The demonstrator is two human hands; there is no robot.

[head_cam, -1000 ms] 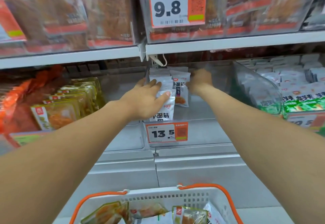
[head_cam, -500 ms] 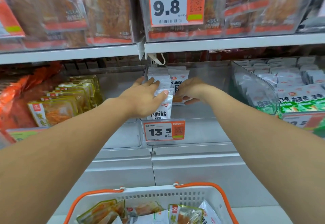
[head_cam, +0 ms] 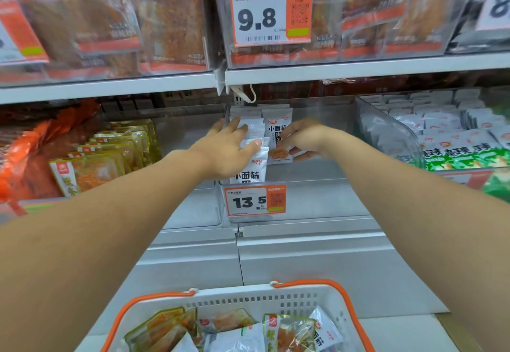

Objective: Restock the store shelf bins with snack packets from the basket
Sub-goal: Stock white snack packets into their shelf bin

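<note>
My left hand (head_cam: 226,153) still presses flat on the white packets (head_cam: 252,142) in the 12 o'clock bin (head_cam: 311,202). Right hand (head_cam: 306,139) has drawn back, fingers loosely curled, holding nothing: placement done. Basket (head_cam: 276,296) at 6 o'clock.

basket (head_cam: 276,298): cut off below | front white packet (head_cam: 252,171): lower half hidden
</note>
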